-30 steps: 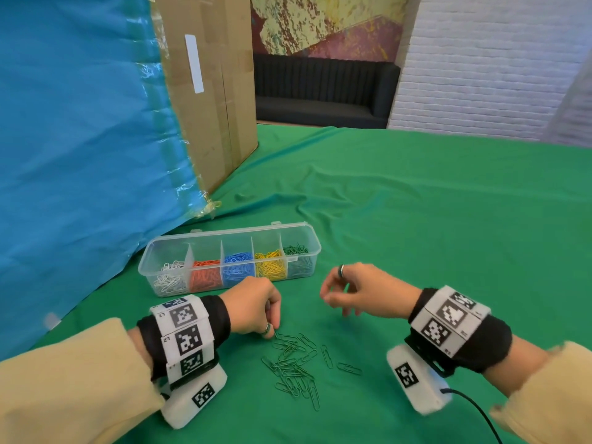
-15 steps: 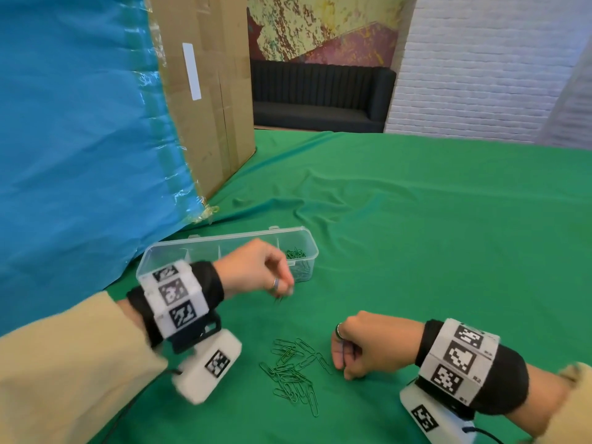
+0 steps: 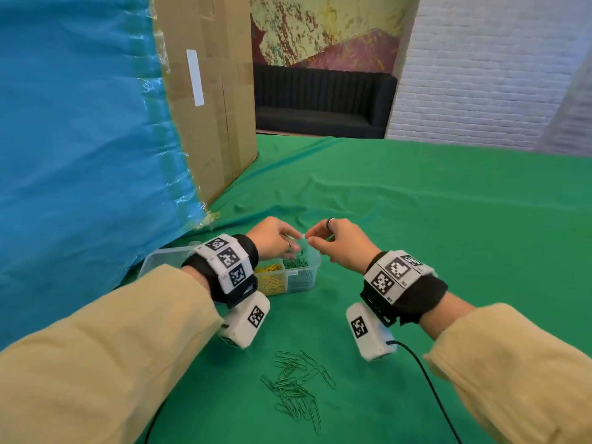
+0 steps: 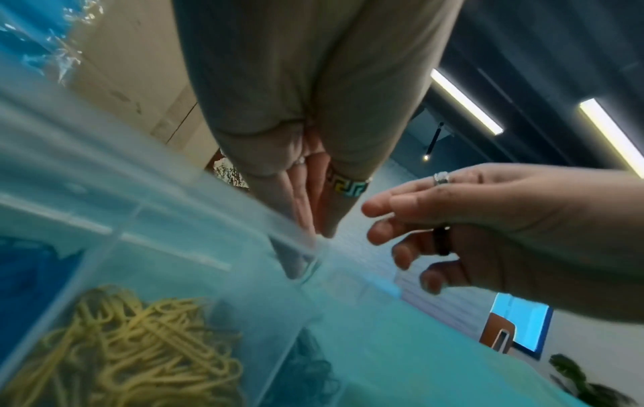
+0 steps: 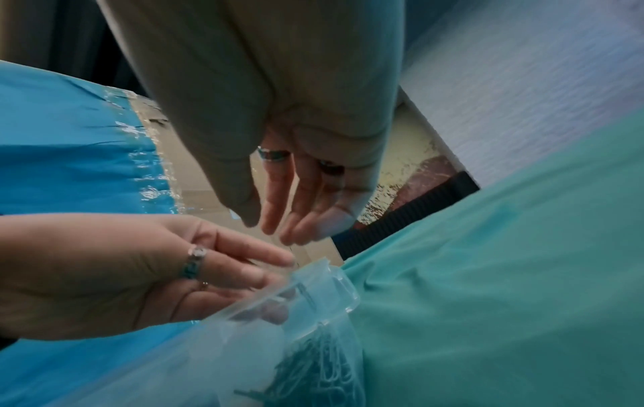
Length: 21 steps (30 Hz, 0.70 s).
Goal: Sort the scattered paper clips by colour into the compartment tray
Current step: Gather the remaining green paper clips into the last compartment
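Cloth (image 3: 416, 235) in green covers the table, and only the head view shows the loose green clips (image 3: 296, 389) lying near the person, pointing many ways. Further away the tray (image 3: 290, 283) lies with its long side left to right, partly hidden by the left wrist. Above its green end compartment the left hand (image 3: 272, 238) and right hand (image 3: 336, 243) meet with fingers loosely curved; the wrist views do not show if they pinch a clip.
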### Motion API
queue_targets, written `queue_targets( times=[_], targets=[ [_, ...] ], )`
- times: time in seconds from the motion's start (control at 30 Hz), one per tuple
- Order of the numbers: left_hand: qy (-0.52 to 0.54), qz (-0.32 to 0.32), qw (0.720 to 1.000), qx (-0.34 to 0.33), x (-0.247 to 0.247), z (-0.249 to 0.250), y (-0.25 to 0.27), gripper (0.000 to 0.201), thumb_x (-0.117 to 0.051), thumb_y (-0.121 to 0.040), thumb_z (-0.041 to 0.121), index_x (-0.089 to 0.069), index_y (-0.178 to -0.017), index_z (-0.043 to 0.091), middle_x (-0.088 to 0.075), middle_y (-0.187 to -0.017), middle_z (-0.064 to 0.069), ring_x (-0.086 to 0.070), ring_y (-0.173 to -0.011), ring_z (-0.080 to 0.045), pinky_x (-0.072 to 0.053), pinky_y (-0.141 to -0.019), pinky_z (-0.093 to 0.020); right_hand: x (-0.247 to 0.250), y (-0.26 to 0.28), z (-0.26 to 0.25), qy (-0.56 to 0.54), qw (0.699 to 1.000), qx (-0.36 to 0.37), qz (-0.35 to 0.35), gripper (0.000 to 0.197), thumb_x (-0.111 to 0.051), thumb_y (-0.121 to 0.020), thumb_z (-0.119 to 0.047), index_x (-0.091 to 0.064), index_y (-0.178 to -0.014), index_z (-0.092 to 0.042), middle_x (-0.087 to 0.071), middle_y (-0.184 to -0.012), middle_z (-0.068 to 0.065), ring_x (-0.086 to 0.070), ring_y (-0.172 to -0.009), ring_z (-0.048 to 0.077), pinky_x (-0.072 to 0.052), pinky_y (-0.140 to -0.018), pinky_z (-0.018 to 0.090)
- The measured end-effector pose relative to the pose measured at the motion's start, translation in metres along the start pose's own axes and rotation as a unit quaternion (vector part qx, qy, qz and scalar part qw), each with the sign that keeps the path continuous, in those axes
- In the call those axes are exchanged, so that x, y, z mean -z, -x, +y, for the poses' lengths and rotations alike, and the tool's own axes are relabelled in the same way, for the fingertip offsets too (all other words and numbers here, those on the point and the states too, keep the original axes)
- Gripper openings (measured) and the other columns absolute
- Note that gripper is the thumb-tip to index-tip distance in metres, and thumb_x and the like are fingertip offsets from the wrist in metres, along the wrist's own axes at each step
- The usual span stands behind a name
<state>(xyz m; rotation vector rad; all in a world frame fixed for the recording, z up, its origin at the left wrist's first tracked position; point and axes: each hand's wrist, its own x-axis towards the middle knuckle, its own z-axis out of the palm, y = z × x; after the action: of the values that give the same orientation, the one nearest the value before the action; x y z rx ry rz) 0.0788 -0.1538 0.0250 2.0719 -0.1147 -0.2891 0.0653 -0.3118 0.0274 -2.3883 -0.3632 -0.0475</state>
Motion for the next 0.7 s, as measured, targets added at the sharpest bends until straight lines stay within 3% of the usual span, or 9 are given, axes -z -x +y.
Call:
queue_targets(
  times=[0.07, 0.13, 0.23, 0.27, 0.33, 0.43, 0.57, 0.63, 0.7],
  targets=[
    [-0.026, -0.010, 0.999, -0.038, 0.007, 0.002, 0.013, 0.035, -0.060, -0.089, 0.005, -0.055, -0.123, 0.006, -0.063, -0.111, -0.015, -0.062, -0.093, -0.021, -0.053, -0.086, -0.029, 0.001, 0.009, -0.002, -0.002, 1.000, 0.026, 0.012, 0.006, -0.058, -0.090, -0.024, -0.063, -0.091, -0.021, -0.061, -0.083, -0.006, -0.052, -0.067, 0.002, -0.048, -0.071, 0.026],
    [-0.115, -0.002, 0.987, -0.110, 0.010, 0.001, 0.033, 0.033, -0.064, -0.087, 0.013, -0.058, -0.119, 0.014, -0.063, -0.114, -0.004, -0.061, -0.103, -0.016, -0.049, -0.092, -0.027, 0.001, 0.023, 0.000, 0.001, 0.998, 0.049, -0.038, 0.006, -0.057, -0.091, -0.025, -0.063, -0.091, -0.022, -0.061, -0.080, -0.009, -0.051, -0.063, -0.002, -0.045, -0.068, 0.020],
    [-0.182, 0.053, 0.952, -0.239, 0.005, 0.000, 0.076, 0.012, -0.071, -0.080, 0.023, -0.062, -0.087, 0.018, -0.064, -0.088, 0.003, -0.059, -0.083, -0.008, -0.045, -0.068, -0.013, -0.003, 0.048, 0.000, 0.079, 0.976, 0.069, -0.189, 0.018, -0.055, -0.093, -0.025, -0.065, -0.106, -0.018, -0.057, -0.081, -0.017, -0.048, -0.061, -0.008, -0.036, -0.059, 0.001],
    [-0.209, 0.040, 0.944, -0.251, 0.002, -0.003, 0.090, 0.019, -0.074, -0.077, 0.031, -0.059, -0.075, 0.019, -0.061, -0.078, 0.003, -0.056, -0.072, -0.008, -0.041, -0.060, -0.014, -0.006, 0.054, 0.000, 0.101, 0.965, 0.066, -0.234, 0.022, -0.053, -0.094, -0.024, -0.064, -0.111, -0.016, -0.057, -0.086, -0.017, -0.048, -0.063, -0.008, -0.035, -0.058, -0.002],
    [-0.278, -0.067, 0.938, -0.196, -0.009, -0.013, 0.110, 0.037, -0.076, -0.068, 0.048, -0.051, -0.065, 0.022, -0.055, -0.066, 0.005, -0.049, -0.060, -0.009, -0.038, -0.057, -0.021, -0.014, 0.063, 0.001, 0.107, 0.944, 0.044, -0.309, 0.026, -0.049, -0.095, -0.020, -0.059, -0.118, -0.014, -0.058, -0.097, -0.012, -0.053, -0.071, 0.004, -0.038, -0.061, 0.000],
    [-0.391, -0.193, 0.895, -0.092, -0.028, -0.035, 0.121, 0.053, -0.077, -0.060, 0.060, -0.046, -0.081, 0.022, -0.054, -0.080, 0.004, -0.049, -0.071, -0.013, -0.042, -0.065, -0.028, -0.027, 0.077, 0.001, 0.093, 0.928, 0.012, -0.360, 0.031, -0.044, -0.093, -0.010, -0.055, -0.122, -0.011, -0.055, -0.098, -0.003, -0.052, -0.071, 0.016, -0.042, -0.065, 0.013],
    [-0.411, -0.217, 0.882, -0.080, -0.034, -0.043, 0.116, 0.068, -0.076, -0.068, 0.050, -0.042, -0.118, 0.019, -0.044, -0.090, 0.003, -0.043, -0.083, -0.014, -0.035, -0.069, -0.026, -0.032, 0.097, -0.001, 0.088, 0.922, 0.002, -0.377, 0.034, -0.060, -0.089, -0.023, -0.053, -0.120, -0.010, -0.052, -0.091, -0.005, -0.049, -0.080, 0.012, -0.041, -0.075, 0.020],
    [-0.408, -0.220, 0.883, -0.079, -0.029, -0.043, 0.111, 0.061, -0.075, -0.072, 0.044, -0.045, -0.120, 0.021, -0.042, -0.086, 0.006, -0.043, -0.082, -0.013, -0.033, -0.069, -0.026, -0.031, 0.107, -0.005, 0.093, 0.919, 0.005, -0.382, 0.047, -0.068, -0.083, -0.037, -0.051, -0.120, -0.014, -0.048, -0.099, -0.005, -0.047, -0.086, 0.010, -0.040, -0.079, 0.019],
    [-0.394, -0.223, 0.888, -0.079, -0.024, -0.043, 0.108, 0.056, -0.076, -0.073, 0.038, -0.048, -0.119, 0.022, -0.043, -0.094, 0.004, -0.041, -0.080, -0.009, -0.035, -0.071, -0.025, -0.032, 0.115, -0.007, 0.117, 0.920, 0.026, -0.373, 0.055, -0.071, -0.077, -0.043, -0.049, -0.121, -0.017, -0.044, -0.105, -0.005, -0.044, -0.092, 0.011, -0.038, -0.083, 0.020]
  ],
)
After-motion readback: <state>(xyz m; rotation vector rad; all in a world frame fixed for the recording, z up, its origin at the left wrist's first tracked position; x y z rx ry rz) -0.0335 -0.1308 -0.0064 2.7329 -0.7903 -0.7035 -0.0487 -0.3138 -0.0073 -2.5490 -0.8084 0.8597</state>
